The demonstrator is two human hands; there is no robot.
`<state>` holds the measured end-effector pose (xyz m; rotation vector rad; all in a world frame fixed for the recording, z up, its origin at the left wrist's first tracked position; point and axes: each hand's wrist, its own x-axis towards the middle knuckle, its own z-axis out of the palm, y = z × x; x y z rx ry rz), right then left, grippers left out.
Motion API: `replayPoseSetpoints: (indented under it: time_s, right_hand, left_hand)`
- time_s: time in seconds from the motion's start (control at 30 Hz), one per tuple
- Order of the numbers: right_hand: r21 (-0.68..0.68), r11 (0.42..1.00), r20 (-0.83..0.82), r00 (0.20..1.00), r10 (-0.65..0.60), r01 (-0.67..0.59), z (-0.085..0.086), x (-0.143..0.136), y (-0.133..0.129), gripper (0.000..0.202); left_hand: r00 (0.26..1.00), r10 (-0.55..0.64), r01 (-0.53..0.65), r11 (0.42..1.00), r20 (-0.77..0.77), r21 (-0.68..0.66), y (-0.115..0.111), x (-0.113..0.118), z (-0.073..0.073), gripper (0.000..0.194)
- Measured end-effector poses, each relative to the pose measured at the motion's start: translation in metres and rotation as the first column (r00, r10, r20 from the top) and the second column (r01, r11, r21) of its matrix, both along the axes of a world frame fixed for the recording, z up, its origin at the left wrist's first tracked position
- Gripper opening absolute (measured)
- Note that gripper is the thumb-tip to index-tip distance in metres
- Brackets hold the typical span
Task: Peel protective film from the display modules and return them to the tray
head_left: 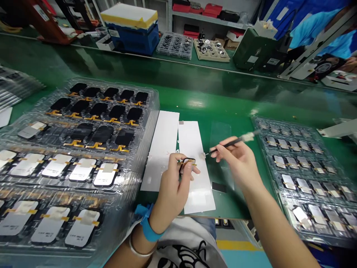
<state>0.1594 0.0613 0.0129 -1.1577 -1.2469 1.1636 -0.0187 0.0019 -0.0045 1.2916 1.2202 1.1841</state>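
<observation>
My left hand (175, 182) holds a small black screen part with an orange flex cable (186, 162) on edge, above two white paper sheets (195, 149) on the green table. My right hand (240, 162) grips black tweezers (231, 142) like a pen. Their tip carries a small pale sticker (202, 155) just right of the part. A blue strap circles my left wrist.
Stacked clear trays (92, 130) of black and white-covered screen parts fill the left. Another clear tray (304, 175) of small parts lies on the right. A small black piece (219, 187) rests on the table. Boxes, part trays and a person in blue stand beyond the far edge.
</observation>
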Motion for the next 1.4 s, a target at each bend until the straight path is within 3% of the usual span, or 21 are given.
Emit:
replayPoseSetpoints:
  time_s: [0.13, 0.33, 0.67, 1.07, 1.4]
  right_hand:
    - [0.129, 0.972, -0.166, 0.971, -0.172, 0.195, -0.002, -0.017, -0.035, 0.014]
    - [0.156, 0.926, -0.267, 0.917, -0.296, 0.345, -0.005, -0.043, -0.054, 0.009]
    - [0.107, 0.941, -0.245, 0.926, -0.289, 0.322, -0.004, -0.051, -0.057, 0.009]
    - [0.191, 0.918, -0.302, 0.911, -0.281, 0.347, -0.003, -0.053, -0.056, 0.008]
    - [0.189, 0.929, -0.263, 0.928, -0.265, 0.319, -0.012, -0.063, -0.061, 0.008]
  left_hand:
    - [0.953, -0.047, 0.072, 0.995, 0.298, -0.072, -0.001, 0.0, 0.007, 0.013]
    - [0.917, -0.073, 0.125, 0.986, 0.392, -0.107, -0.001, -0.001, 0.011, 0.018]
    - [0.905, -0.114, 0.148, 0.988, 0.41, -0.052, -0.003, 0.0, 0.006, 0.011]
    - [0.905, -0.116, 0.158, 0.985, 0.41, -0.072, -0.005, -0.001, 0.003, 0.005]
    - [0.86, -0.143, 0.205, 0.976, 0.49, -0.074, -0.005, -0.003, 0.01, 0.019]
